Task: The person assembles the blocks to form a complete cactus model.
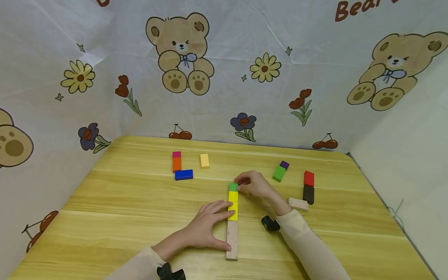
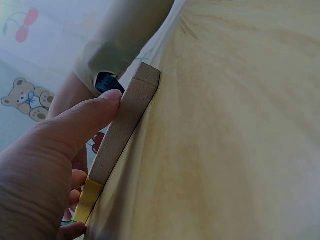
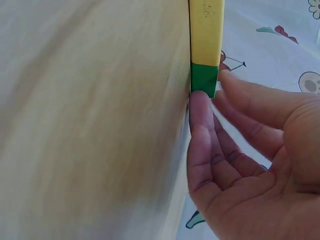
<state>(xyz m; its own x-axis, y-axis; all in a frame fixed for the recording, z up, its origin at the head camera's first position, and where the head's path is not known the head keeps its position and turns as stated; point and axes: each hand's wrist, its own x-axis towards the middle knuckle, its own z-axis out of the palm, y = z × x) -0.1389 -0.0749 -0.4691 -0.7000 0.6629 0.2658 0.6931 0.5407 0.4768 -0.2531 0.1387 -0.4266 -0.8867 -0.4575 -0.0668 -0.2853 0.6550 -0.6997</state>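
Note:
In the head view a straight row of blocks lies on the table: a bare wooden block point(image 1: 231, 237) nearest, yellow blocks point(image 1: 233, 202) beyond it, and a small green block point(image 1: 233, 187) at the far end. From the left, my left hand point(image 1: 204, 225) rests its fairly straight fingers on the yellow part, with the thumb against the wooden block point(image 2: 122, 125). My right hand point(image 1: 257, 184) holds the green block point(image 3: 204, 79) between fingertip and thumb at its end and side. Its other fingers are curled in the right wrist view.
Back left are a pink block point(image 1: 176, 154), an orange block point(image 1: 177, 165), a blue block point(image 1: 184, 175) and a pale yellow block point(image 1: 204, 161). To the right lie a purple block point(image 1: 285, 165), another green block point(image 1: 279, 174), a red block point(image 1: 309, 178), a black block point(image 1: 308, 194) and another wooden block point(image 1: 298, 204).

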